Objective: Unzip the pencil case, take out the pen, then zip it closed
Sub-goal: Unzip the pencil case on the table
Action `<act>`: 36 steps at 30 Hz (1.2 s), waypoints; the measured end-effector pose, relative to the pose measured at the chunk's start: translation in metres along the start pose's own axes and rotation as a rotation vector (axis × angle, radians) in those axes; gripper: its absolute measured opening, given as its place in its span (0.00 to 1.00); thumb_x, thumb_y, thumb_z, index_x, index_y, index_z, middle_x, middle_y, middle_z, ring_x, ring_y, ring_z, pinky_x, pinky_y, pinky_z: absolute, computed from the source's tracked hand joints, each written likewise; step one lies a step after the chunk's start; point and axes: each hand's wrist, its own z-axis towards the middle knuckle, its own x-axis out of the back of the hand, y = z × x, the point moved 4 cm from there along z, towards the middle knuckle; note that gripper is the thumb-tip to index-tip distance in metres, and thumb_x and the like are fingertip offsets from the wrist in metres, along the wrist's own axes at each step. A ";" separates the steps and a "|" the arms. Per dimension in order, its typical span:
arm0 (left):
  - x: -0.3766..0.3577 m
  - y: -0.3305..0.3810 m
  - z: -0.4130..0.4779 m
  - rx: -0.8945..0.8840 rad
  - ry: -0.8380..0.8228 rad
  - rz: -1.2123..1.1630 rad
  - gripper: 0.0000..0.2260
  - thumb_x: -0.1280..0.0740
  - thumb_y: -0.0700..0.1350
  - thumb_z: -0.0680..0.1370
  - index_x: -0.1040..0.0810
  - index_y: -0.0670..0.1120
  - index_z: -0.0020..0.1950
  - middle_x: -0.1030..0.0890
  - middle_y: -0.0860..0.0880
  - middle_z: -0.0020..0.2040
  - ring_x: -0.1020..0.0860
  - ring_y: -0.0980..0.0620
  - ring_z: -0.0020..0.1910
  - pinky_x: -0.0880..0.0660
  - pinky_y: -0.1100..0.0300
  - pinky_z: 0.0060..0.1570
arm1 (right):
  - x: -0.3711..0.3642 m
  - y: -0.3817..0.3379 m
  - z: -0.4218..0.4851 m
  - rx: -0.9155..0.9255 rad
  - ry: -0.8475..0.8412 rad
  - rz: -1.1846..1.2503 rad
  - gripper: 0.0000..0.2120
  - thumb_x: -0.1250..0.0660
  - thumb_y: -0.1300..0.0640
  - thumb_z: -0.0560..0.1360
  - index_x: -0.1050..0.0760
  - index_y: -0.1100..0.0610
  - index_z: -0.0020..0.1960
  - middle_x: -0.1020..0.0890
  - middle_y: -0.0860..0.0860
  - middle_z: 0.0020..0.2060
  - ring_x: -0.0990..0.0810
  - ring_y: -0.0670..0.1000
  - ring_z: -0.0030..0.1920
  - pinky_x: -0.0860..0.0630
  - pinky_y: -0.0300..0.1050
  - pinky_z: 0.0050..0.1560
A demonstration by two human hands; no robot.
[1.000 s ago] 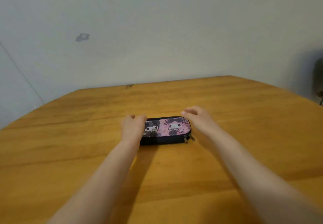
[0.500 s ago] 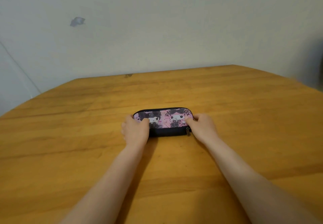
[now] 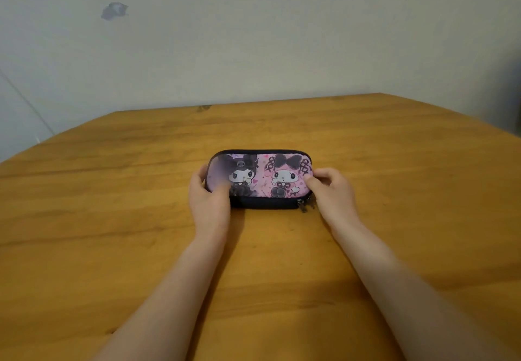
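A pink and purple pencil case [image 3: 260,176] with cartoon figures and a dark zipped side lies on the wooden table [image 3: 112,219], its top tilted toward me. My left hand [image 3: 208,195] grips its left end, thumb on top. My right hand [image 3: 331,190] holds its right end, thumb pressed on the top corner. Two metal zipper pulls [image 3: 306,205] hang at the case's front right corner, just beside my right hand. The case is zipped shut and no pen shows.
The table's far edge meets a pale wall [image 3: 253,50]. A dark shape [image 3: 516,93] stands at the far right edge of the view.
Both hands closed onto the ends of the case. The case has been drawn slightly toward me and tipped so its top faces me more.
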 end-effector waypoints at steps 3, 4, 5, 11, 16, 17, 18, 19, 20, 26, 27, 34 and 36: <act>0.001 0.003 0.000 -0.036 0.007 -0.065 0.23 0.34 0.38 0.74 0.30 0.48 0.68 0.25 0.59 0.57 0.25 0.63 0.55 0.31 0.75 0.49 | -0.002 0.000 0.000 -0.010 -0.019 0.101 0.03 0.31 0.51 0.73 0.25 0.45 0.45 0.17 0.45 0.49 0.19 0.44 0.50 0.22 0.52 0.56; 0.002 0.004 0.001 -0.045 0.014 -0.080 0.23 0.34 0.37 0.74 0.30 0.48 0.68 0.25 0.61 0.56 0.26 0.68 0.53 0.31 0.79 0.45 | -0.003 0.000 -0.001 -0.020 -0.029 0.128 0.05 0.30 0.51 0.73 0.25 0.46 0.46 0.16 0.46 0.49 0.18 0.46 0.51 0.22 0.55 0.57; 0.002 0.005 0.001 -0.048 0.022 -0.096 0.24 0.34 0.37 0.74 0.30 0.48 0.69 0.25 0.61 0.57 0.26 0.71 0.51 0.31 0.81 0.44 | -0.003 0.001 -0.002 -0.036 -0.039 0.155 0.06 0.29 0.50 0.72 0.24 0.46 0.47 0.16 0.47 0.50 0.18 0.48 0.52 0.22 0.57 0.57; 0.004 0.007 -0.002 0.142 0.072 -0.345 0.33 0.28 0.43 0.73 0.40 0.49 0.74 0.29 0.49 0.67 0.25 0.50 0.64 0.27 0.55 0.62 | -0.007 0.008 -0.003 -0.284 -0.065 0.505 0.10 0.27 0.61 0.73 0.26 0.56 0.51 0.16 0.55 0.51 0.14 0.52 0.48 0.18 0.55 0.54; -0.019 0.010 -0.023 0.272 -0.119 -0.525 0.28 0.27 0.40 0.73 0.36 0.44 0.69 0.20 0.45 0.58 0.19 0.47 0.56 0.21 0.52 0.53 | -0.022 0.003 -0.013 -0.367 -0.105 0.714 0.11 0.29 0.65 0.73 0.28 0.60 0.53 0.17 0.60 0.54 0.16 0.55 0.52 0.19 0.54 0.55; -0.025 0.009 -0.028 0.263 -0.173 -0.508 0.26 0.28 0.40 0.74 0.35 0.44 0.68 0.20 0.44 0.58 0.19 0.46 0.56 0.21 0.49 0.54 | -0.026 0.002 -0.015 -0.349 -0.119 0.712 0.11 0.28 0.64 0.73 0.28 0.60 0.53 0.17 0.60 0.54 0.16 0.55 0.53 0.19 0.54 0.57; -0.029 0.009 -0.033 0.254 -0.222 -0.486 0.25 0.28 0.40 0.74 0.34 0.44 0.68 0.20 0.44 0.59 0.19 0.46 0.57 0.21 0.47 0.54 | -0.029 0.000 -0.018 -0.322 -0.142 0.700 0.12 0.28 0.62 0.73 0.27 0.60 0.53 0.17 0.59 0.54 0.16 0.54 0.53 0.20 0.54 0.57; -0.031 0.008 -0.036 0.249 -0.253 -0.462 0.26 0.28 0.40 0.74 0.34 0.45 0.69 0.20 0.44 0.60 0.20 0.46 0.58 0.21 0.45 0.55 | -0.032 -0.002 -0.021 -0.286 -0.171 0.670 0.13 0.27 0.59 0.73 0.27 0.59 0.54 0.17 0.58 0.53 0.15 0.53 0.53 0.20 0.53 0.57; -0.032 0.008 -0.038 0.249 -0.261 -0.443 0.26 0.28 0.39 0.74 0.34 0.46 0.69 0.20 0.45 0.61 0.20 0.46 0.58 0.21 0.45 0.55 | -0.034 -0.004 -0.024 -0.248 -0.202 0.630 0.13 0.27 0.57 0.73 0.27 0.58 0.54 0.16 0.56 0.53 0.15 0.51 0.52 0.19 0.51 0.56; -0.019 0.007 -0.032 0.306 -0.137 -0.549 0.20 0.31 0.35 0.75 0.30 0.45 0.66 0.19 0.44 0.58 0.18 0.46 0.54 0.19 0.49 0.49 | -0.038 -0.010 -0.033 -0.180 -0.388 0.495 0.14 0.27 0.56 0.73 0.26 0.56 0.56 0.15 0.57 0.49 0.14 0.54 0.50 0.17 0.50 0.51; -0.018 0.008 -0.031 0.326 -0.118 -0.569 0.20 0.31 0.35 0.75 0.29 0.44 0.66 0.19 0.43 0.59 0.18 0.45 0.54 0.19 0.50 0.47 | -0.039 -0.011 -0.035 -0.170 -0.413 0.486 0.14 0.27 0.59 0.73 0.27 0.57 0.56 0.15 0.57 0.46 0.14 0.54 0.48 0.17 0.50 0.49; -0.021 0.011 -0.033 0.355 -0.117 -0.601 0.21 0.31 0.36 0.76 0.30 0.41 0.67 0.19 0.42 0.59 0.18 0.44 0.55 0.18 0.54 0.43 | -0.042 -0.012 -0.037 -0.009 -0.348 0.251 0.08 0.26 0.62 0.71 0.25 0.55 0.45 0.17 0.51 0.31 0.16 0.47 0.33 0.17 0.44 0.37; -0.020 0.010 -0.032 0.362 -0.113 -0.595 0.20 0.31 0.36 0.76 0.30 0.42 0.67 0.20 0.42 0.60 0.19 0.44 0.55 0.18 0.55 0.42 | -0.038 -0.009 -0.033 0.031 -0.317 0.193 0.05 0.25 0.57 0.70 0.20 0.51 0.40 0.16 0.49 0.29 0.16 0.47 0.33 0.17 0.48 0.40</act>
